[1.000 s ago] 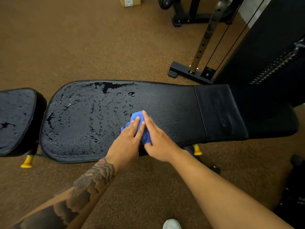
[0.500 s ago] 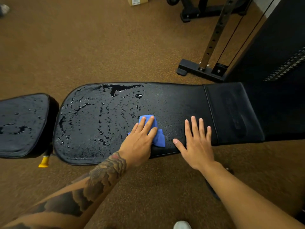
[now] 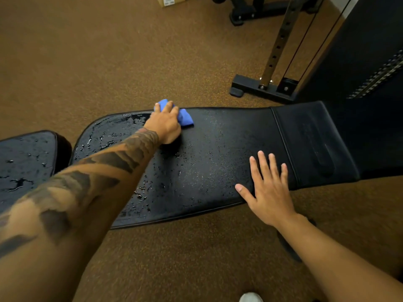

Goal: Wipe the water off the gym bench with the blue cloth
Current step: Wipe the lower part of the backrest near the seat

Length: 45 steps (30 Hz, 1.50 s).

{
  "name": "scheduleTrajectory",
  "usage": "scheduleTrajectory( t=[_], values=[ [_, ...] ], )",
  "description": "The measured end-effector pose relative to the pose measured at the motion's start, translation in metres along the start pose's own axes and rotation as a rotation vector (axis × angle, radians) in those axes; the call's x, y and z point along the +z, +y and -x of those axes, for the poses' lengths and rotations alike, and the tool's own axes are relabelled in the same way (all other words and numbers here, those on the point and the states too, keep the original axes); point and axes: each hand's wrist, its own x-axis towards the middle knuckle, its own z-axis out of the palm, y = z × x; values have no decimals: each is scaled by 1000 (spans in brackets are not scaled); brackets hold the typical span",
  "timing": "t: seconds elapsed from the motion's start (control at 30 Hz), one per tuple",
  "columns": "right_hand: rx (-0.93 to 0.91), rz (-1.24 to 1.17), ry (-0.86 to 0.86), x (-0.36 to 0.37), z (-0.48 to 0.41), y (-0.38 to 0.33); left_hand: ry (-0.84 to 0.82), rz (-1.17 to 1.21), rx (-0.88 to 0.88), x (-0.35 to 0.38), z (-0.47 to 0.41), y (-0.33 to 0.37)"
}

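The black gym bench (image 3: 218, 153) lies across the view, with water drops and puddles on its left half and on the separate seat pad (image 3: 26, 162) at far left. My left hand (image 3: 165, 125) presses the crumpled blue cloth (image 3: 184, 117) onto the bench's far edge; the cloth sticks out beyond my fingers and to their right. My right hand (image 3: 269, 188) lies flat with spread fingers on the near right part of the pad, holding nothing. My tattooed left forearm hides part of the wet area.
Brown speckled floor surrounds the bench. A black machine base with a perforated metal upright (image 3: 261, 89) stands behind the bench at right, next to a large dark machine (image 3: 359, 51). A cardboard box (image 3: 170, 0) sits at the top edge. A white shoe tip (image 3: 250, 297) shows at the bottom.
My left hand slid the cloth from the bench's near middle to its far edge. My right hand came off the cloth and now rests flat on the pad to the right.
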Motion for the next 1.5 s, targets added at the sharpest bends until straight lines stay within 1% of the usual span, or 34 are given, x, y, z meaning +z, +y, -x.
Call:
scheduleTrajectory(
  t=[0.07, 0.13, 0.23, 0.33, 0.4, 0.47, 0.57, 0.67, 0.73, 0.8, 0.83, 0.97, 1.03, 1.1, 1.13, 1.2, 1.27, 1.3, 1.37, 1.4, 1.5],
  values=[
    [3, 2, -14, -2, 0, 0, 68, 71, -16, 6, 30, -13],
    [6, 0, -28, -4, -1, -1, 154, 126, 19, 17, 67, -11],
    [10, -2, -38, -5, 0, -2, 140, 170, 114, 35, 107, 25],
    [24, 16, -43, -5, -1, -2, 108, 135, 309, 40, 94, 64],
    [31, 29, -37, -4, -1, -2, 100, 119, 359, 34, 61, 74],
    [38, 49, -31, -3, -2, -2, 76, 123, 309, 24, 27, 68],
    [56, 61, -13, -2, 0, -5, 74, 108, 198, 16, -6, 32],
    [50, 26, -17, -1, 1, -16, 105, 151, 100, 23, 0, -20],
    [50, 7, -14, 1, 2, -22, 121, 211, 19, 29, 25, -36],
    [57, -6, -15, -1, 2, -24, 173, 264, -46, 33, 63, -24],
    [57, -8, -22, -2, 2, -24, 201, 265, -46, 36, 82, -12],
    [46, -24, -53, -7, 2, -23, 230, 266, 129, 44, 138, 70],
    [44, -16, -42, -5, 1, -23, 189, 273, 215, 39, 135, 106],
    [44, -3, -25, -2, 1, -23, 158, 230, 263, 29, 112, 117],
    [45, -2, -27, -1, 1, -23, 143, 210, 247, 24, 98, 112],
    [39, -2, -37, -1, 0, -21, 114, 262, 111, 17, 80, 88],
    [27, -4, -39, 0, 1, -20, 108, 347, -32, 22, 85, 58],
    [23, -7, -37, 0, 1, -19, 144, 360, -65, 27, 99, 49],
    [23, -6, -36, 1, 0, -18, 243, 364, -51, 41, 137, 47],
    [26, -2, -38, 1, 1, -18, 264, 363, -21, 45, 158, 58],
    [28, -4, -37, 0, 0, -19, 230, 366, 63, 49, 196, 112]
  ],
)
